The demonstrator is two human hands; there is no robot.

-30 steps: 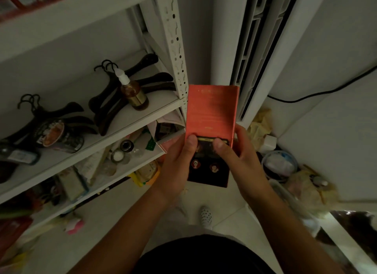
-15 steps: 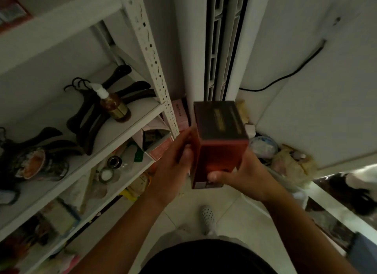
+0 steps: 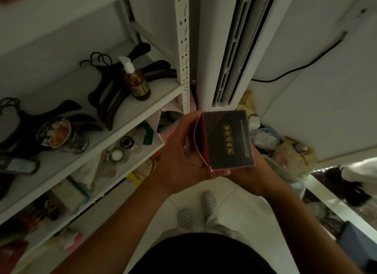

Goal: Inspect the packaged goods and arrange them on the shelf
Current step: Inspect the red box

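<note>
Dark box, gold lettering, red-edged

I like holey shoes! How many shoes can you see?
2: the left clog on the floor, the right clog beside it, slightly farther forward.

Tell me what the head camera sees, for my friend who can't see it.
The left hand and right hand hold a dark box with gold writing, one end open. Beside them a white shelf carries a brown pump bottle and dark hangers.
</note>
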